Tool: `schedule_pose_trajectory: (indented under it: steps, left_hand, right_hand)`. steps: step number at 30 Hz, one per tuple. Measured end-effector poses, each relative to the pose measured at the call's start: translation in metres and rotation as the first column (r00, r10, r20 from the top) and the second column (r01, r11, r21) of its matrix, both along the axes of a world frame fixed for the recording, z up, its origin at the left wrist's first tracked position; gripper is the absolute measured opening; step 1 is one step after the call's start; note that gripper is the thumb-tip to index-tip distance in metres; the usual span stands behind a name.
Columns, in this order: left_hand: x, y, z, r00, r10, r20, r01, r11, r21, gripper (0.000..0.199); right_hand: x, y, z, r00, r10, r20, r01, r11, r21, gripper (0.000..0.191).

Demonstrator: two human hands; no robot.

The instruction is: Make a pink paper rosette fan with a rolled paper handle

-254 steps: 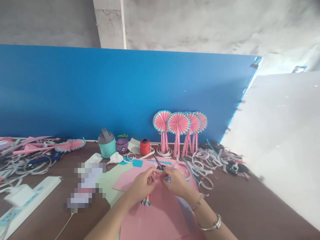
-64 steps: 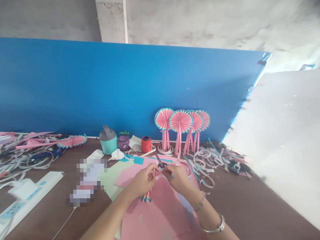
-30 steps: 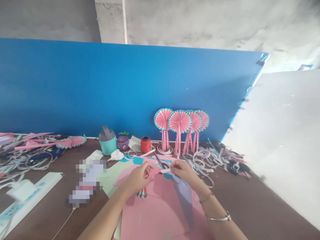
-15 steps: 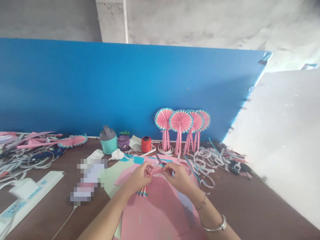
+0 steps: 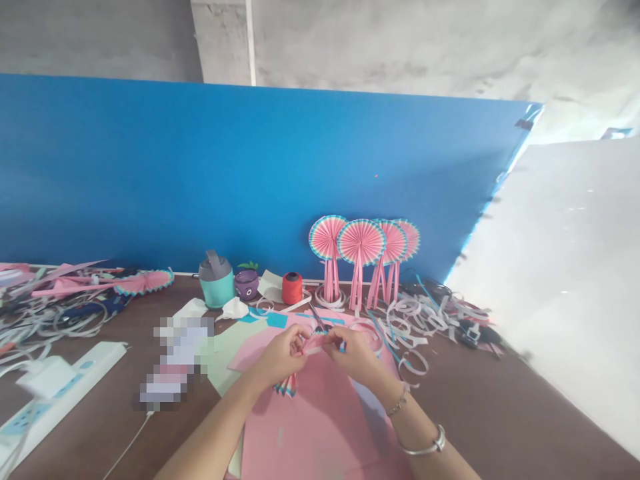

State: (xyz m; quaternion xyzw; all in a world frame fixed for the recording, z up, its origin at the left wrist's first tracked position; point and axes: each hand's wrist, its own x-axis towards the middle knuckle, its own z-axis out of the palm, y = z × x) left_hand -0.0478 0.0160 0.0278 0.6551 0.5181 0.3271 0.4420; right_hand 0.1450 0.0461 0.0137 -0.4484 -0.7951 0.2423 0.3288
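Note:
My left hand (image 5: 284, 355) is closed on a folded pink paper piece, whose pleated end (image 5: 286, 385) with a blue and white edge sticks out below the palm. My right hand (image 5: 349, 350) pinches the other side of the pink paper (image 5: 315, 344) between the two hands. Both hands are over large pink sheets (image 5: 310, 427) lying on the table. Just beyond the fingers lie scissors (image 5: 318, 319), partly hidden by the hands.
Round pink fans (image 5: 362, 243) stand at the back, beside a red thread spool (image 5: 292, 289), a purple pot (image 5: 247, 285) and a teal cup (image 5: 217, 283). Paper strips (image 5: 407, 320) lie right; a power strip (image 5: 60, 393) lies left.
My right hand has shifted slightly left, and more of the pink paper shows stretched between my two hands. My left hand has barely moved.

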Motion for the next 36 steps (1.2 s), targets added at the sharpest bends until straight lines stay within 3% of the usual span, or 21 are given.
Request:
schedule_pose_trajectory:
  steps: [8, 36]
  left_hand:
    - [-0.0016, 0.0025, -0.0076, 1.0, -0.007, 0.01, 0.007, 1.0, -0.003, 0.035]
    - [0.0016, 0.0001, -0.007, 0.999, -0.042, 0.032, 0.042, 0.999, 0.025, 0.022]
  right_hand:
    - [-0.0001, 0.0009, -0.0007, 1.0, 0.008, -0.021, -0.008, 1.0, -0.004, 0.015]
    - [0.0008, 0.0002, -0.0012, 0.999, -0.029, 0.038, 0.027, 0.998, 0.065, 0.014]
